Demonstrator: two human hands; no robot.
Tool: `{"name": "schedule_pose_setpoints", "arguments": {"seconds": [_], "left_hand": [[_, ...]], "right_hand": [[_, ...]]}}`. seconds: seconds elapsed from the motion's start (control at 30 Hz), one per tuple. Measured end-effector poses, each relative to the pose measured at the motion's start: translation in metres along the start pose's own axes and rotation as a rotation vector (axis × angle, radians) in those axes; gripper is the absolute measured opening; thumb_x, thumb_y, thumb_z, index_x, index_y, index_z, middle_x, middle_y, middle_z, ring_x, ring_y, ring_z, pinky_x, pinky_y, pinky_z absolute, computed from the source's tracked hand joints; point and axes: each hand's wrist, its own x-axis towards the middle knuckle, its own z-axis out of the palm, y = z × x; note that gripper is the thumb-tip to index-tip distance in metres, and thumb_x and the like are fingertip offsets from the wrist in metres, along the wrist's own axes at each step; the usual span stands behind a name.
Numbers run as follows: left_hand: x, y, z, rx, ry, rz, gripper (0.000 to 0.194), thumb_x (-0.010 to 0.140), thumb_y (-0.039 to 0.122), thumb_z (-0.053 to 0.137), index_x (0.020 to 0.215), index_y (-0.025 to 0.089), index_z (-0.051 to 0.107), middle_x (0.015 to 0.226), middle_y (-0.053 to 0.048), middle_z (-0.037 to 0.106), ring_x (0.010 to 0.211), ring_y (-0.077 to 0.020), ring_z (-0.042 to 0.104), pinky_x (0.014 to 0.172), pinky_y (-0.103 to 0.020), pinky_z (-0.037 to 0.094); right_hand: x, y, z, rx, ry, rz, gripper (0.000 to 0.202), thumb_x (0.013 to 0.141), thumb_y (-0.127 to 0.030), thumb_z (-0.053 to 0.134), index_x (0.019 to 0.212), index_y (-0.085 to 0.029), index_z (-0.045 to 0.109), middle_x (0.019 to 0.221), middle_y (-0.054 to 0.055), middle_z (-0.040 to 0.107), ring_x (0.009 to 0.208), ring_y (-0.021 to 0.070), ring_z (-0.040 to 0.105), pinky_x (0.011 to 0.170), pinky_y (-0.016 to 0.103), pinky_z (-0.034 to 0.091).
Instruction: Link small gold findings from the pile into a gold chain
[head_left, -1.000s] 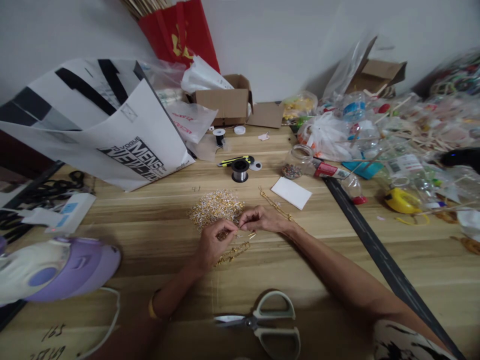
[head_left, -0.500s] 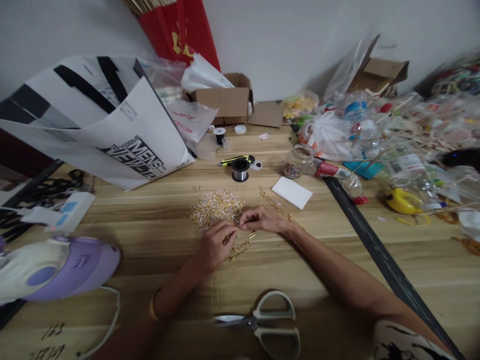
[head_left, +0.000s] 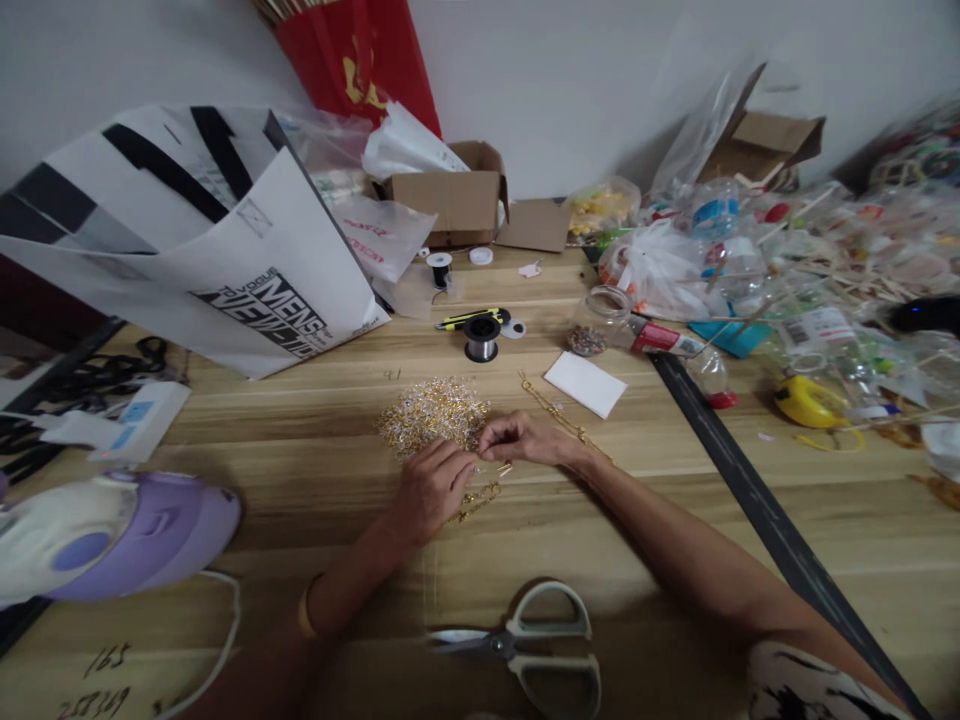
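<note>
My left hand (head_left: 433,490) and my right hand (head_left: 523,438) meet at the near edge of a heap of small gold and clear beads (head_left: 435,412). Both have their fingertips pinched close together; whatever sits between them is too small to make out. A thin clear thread trails down from beneath the left hand. Just below the fingers lies a short gold bead chain (head_left: 480,500). Another gold chain (head_left: 551,405) runs under my right wrist. Scissors with pale handles (head_left: 551,610) rest nearer to me, blades pointing left.
Behind the beads stand a wire spool (head_left: 481,342) and a yellow-black cutter (head_left: 450,322). A white card (head_left: 585,384) and a jar of beads (head_left: 592,335) are to the right, before piled plastic bottles (head_left: 810,330). At left are a purple-white appliance (head_left: 142,535) and a large white bag (head_left: 285,270).
The fingers of my left hand have curled in slightly, narrowing the gap by the thumb. My right hand stays almost in place, and the objects on the table have not moved.
</note>
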Motion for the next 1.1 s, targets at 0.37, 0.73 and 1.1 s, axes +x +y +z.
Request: {"name": "schedule_pose_setpoints", "arguments": {"seconds": [0.37,0.73,1.1], "left_hand": [[0.0014,0.0006,-0.0017,-0.229,-0.025,-0.178,0.018,0.085,0.011,0.053,0.078,0.018,0.067,0.074,-0.004,0.068,0.072,-0.0154,0.061,0.068,-0.026,0.046],[0.0019,0.0009,-0.0006,-0.336,-0.011,-0.331,0.013,0.08,0.012,0.058,0.074,0.018,0.067,0.069,-0.003,0.067,0.064,-0.0143,0.06,0.061,-0.024,0.044],[0.0012,-0.0018,-0.0001,-0.368,0.004,-0.386,0.011,0.077,0.014,0.059,0.073,0.019,0.068,0.068,-0.002,0.068,0.061,-0.0131,0.059,0.06,-0.023,0.046]], "right_hand": [[0.0009,-0.0007,0.0008,0.018,0.002,-0.004,0.027,0.075,-0.039,0.07,0.08,-0.013,0.066,0.069,-0.001,0.058,0.06,0.0078,0.046,0.053,0.019,0.035],[0.0005,0.0028,0.0004,0.021,0.015,0.032,0.03,0.075,-0.041,0.069,0.08,-0.012,0.064,0.065,-0.003,0.053,0.056,0.0065,0.042,0.05,0.018,0.034],[-0.0005,-0.0041,0.0012,-0.013,0.014,0.025,0.03,0.075,-0.041,0.067,0.077,-0.012,0.062,0.063,-0.003,0.05,0.056,0.007,0.04,0.052,0.02,0.033]]}}
